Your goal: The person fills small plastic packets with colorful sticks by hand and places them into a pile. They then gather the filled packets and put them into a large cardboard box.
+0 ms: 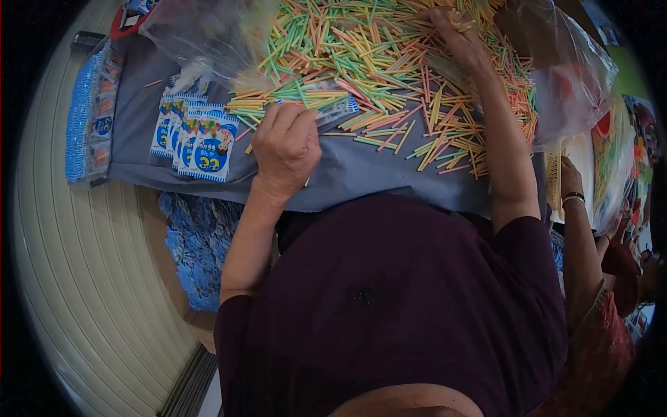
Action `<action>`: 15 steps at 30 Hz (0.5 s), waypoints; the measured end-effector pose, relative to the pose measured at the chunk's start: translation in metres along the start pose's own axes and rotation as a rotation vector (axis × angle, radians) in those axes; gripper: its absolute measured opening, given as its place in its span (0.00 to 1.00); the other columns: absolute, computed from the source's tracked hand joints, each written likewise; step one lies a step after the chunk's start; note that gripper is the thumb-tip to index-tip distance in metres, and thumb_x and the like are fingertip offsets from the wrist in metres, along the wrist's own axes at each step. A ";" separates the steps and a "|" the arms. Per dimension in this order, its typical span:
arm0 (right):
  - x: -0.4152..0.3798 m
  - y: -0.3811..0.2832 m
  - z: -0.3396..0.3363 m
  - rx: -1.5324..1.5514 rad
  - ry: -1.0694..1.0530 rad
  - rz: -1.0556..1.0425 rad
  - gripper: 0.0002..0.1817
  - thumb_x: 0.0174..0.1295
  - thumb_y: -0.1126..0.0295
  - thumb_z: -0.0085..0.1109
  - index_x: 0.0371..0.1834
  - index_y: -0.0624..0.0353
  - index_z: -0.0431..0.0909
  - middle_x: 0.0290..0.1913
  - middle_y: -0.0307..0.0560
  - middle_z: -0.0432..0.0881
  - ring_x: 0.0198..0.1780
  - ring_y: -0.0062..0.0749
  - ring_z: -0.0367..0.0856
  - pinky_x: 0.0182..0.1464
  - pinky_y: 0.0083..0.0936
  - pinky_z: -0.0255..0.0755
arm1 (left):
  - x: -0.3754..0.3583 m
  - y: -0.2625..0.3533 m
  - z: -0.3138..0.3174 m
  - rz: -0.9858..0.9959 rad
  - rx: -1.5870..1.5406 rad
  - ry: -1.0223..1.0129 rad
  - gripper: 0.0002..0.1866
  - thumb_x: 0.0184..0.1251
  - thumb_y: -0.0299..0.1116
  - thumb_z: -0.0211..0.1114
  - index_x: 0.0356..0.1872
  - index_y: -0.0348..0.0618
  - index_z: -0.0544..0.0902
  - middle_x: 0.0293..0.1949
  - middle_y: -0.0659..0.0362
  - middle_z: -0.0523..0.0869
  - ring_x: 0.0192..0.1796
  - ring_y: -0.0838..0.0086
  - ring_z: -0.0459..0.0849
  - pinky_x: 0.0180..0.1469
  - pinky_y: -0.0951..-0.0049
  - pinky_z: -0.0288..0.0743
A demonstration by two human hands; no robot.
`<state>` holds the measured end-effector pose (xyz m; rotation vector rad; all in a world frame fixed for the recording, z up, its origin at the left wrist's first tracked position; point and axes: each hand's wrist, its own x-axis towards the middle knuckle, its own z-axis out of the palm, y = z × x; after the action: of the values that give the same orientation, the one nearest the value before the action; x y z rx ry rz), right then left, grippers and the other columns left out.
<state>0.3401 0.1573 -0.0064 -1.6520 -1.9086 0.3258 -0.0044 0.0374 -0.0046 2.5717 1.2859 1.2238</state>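
Dark shirt (389, 299) nearest, bottom middle; left hand (286, 142), near middle, curled up, seems to pinch clear packet (337, 108); right hand (458, 43), top right, bent at colored sticks (375, 55) heaped across top, cannot tell if gripping; step looks like gathering sticks; next move calls for gentle fingers

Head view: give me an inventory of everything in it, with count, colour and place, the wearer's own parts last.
sticks: too many to count; green, yellow, pink, orange; heaped across the far side
cloth: one, grey, under the heap
printed packets: several overlapping, blue and white, left on the cloth
single packet: one, blue and white, beside the left hand
clear plastic: sheets or bags, left and right of the heap
blue packaging: uncounted, below the cloth, left
slatted surface: one, beige, far left
co-worker's arm: one, right
far-right clutter: too blurred to count
shirt: one, dark purple, centre
left hand: one, near edge of heap
right hand: one, among the sticks
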 end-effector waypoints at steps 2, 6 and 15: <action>0.000 0.001 -0.005 -0.001 -0.004 -0.003 0.22 0.71 0.52 0.49 0.55 0.56 0.79 0.47 0.51 0.82 0.47 0.42 0.80 0.46 0.41 0.70 | 0.000 0.004 -0.003 0.045 0.055 -0.016 0.06 0.52 0.22 0.69 0.32 0.41 0.84 0.30 0.59 0.81 0.36 0.62 0.81 0.36 0.65 0.77; 0.001 0.004 -0.002 -0.020 -0.009 -0.012 0.23 0.71 0.50 0.49 0.56 0.56 0.79 0.49 0.51 0.82 0.49 0.42 0.79 0.48 0.40 0.70 | -0.005 0.011 0.000 0.025 0.137 -0.113 0.05 0.52 0.24 0.69 0.31 0.40 0.84 0.30 0.59 0.80 0.36 0.61 0.80 0.37 0.64 0.77; -0.020 -0.026 -0.019 0.557 0.220 0.061 0.27 0.70 0.47 0.49 0.58 0.56 0.80 0.54 0.51 0.80 0.54 0.41 0.78 0.53 0.40 0.70 | 0.003 -0.001 -0.016 -0.266 -0.199 -0.126 0.05 0.55 0.20 0.72 0.33 0.37 0.88 0.30 0.56 0.84 0.34 0.67 0.83 0.37 0.69 0.76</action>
<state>0.3305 0.1294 0.0172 -1.3079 -1.4372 0.6103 -0.0145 0.0351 0.0074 2.2169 1.3508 1.0629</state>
